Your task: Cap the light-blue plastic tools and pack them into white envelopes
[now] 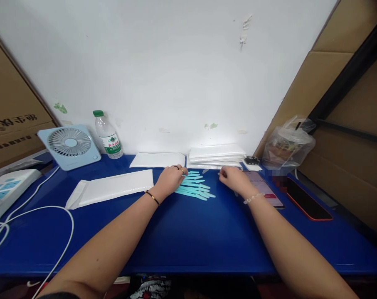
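Several turquoise, thin, flat sticks with pointed ends [196, 189] lie fanned out on the blue table [188, 236]. Over their left ends my left hand [172, 180] is curled, with its fingers closed on the sticks; their left ends are partly hidden under it. To the right of the sticks, and apart from them, my right hand [233, 179] hovers low with fingers pinched together. Whatever is between those fingertips, if anything, is too small to name. A flat white padded envelope [113, 189] lies just left of my left hand.
Behind my hands are another white envelope [158, 160] and a stack of white envelopes [216, 154]. A blue fan [70, 143], a water bottle [109, 137], a power strip [12, 187] and loose cables stand left. Right are a tablet [263, 189], a phone [309, 199] and a bagged drink [284, 145].
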`<state>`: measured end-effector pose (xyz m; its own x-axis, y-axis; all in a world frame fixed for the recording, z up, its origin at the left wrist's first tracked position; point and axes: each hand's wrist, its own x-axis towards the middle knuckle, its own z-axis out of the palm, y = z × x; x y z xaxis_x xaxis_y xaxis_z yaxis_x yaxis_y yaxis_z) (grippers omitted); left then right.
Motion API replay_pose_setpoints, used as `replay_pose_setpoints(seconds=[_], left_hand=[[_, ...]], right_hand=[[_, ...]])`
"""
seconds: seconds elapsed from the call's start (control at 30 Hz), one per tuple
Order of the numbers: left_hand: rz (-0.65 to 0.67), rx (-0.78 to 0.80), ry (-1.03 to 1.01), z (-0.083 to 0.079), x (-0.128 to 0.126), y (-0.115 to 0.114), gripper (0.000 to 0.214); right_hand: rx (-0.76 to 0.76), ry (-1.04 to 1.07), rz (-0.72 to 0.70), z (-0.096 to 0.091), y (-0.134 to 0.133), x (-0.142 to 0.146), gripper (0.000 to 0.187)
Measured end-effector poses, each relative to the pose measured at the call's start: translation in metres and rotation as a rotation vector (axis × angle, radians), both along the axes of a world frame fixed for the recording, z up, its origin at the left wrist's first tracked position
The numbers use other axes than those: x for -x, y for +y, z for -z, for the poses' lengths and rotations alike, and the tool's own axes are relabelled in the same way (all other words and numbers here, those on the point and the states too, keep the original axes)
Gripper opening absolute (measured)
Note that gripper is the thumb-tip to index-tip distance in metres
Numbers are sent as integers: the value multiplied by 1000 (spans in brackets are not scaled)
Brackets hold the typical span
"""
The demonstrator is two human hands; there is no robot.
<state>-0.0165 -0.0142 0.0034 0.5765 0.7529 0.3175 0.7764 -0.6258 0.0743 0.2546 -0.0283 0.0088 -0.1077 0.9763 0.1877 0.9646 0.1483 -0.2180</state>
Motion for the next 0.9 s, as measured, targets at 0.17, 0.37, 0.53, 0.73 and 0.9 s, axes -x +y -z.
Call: replay_pose_setpoints(seconds=[0.17,0.37,0.53,0.73,0.9], left_hand=[[29,30,54,1,-1,2,16],[39,53,86,4,0,7,21],[57,74,41,4,1,7,23],[63,117,-44,3,-1,5,21],[119,203,-83,-1,-4,1,21]], right_hand=[[52,336,-183,-1,-2,3,9],[121,383,-324,5,-3,9,12],[80,396,-393,7,-3,15,15],[100,493,-423,10,-5,23,16],[170,511,-448,2,-11,27,18]])
